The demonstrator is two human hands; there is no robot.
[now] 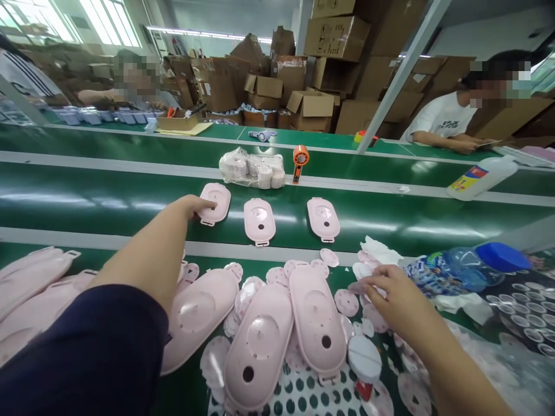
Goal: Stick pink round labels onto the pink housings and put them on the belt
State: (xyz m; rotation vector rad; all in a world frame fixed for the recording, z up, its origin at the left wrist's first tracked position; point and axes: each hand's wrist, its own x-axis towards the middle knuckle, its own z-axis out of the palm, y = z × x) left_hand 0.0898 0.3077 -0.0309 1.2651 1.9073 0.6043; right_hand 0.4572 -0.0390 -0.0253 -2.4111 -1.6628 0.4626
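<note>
My left hand (191, 207) reaches across the green conveyor belt (130, 199), with its fingers on a pale pink oval plastic shell (214, 203). Two matching shells (259, 222) (323, 219) lie to its right on the same belt. My right hand (396, 301) is over a heap of round pink discs, pinching one disc (358, 287) at its fingertips. Several larger pink shells (259, 346) lie on the near belt section between my hands, with more (197, 320) beside my left arm.
A bagged bundle of white rolls (251, 169) and an orange handheld tool (300, 159) sit on the belt ahead. On the right lie a plastic bottle (481, 178) and a blue-capped bottle (472, 267). Co-workers (437, 118) sit beyond, before stacked cardboard boxes (336, 37).
</note>
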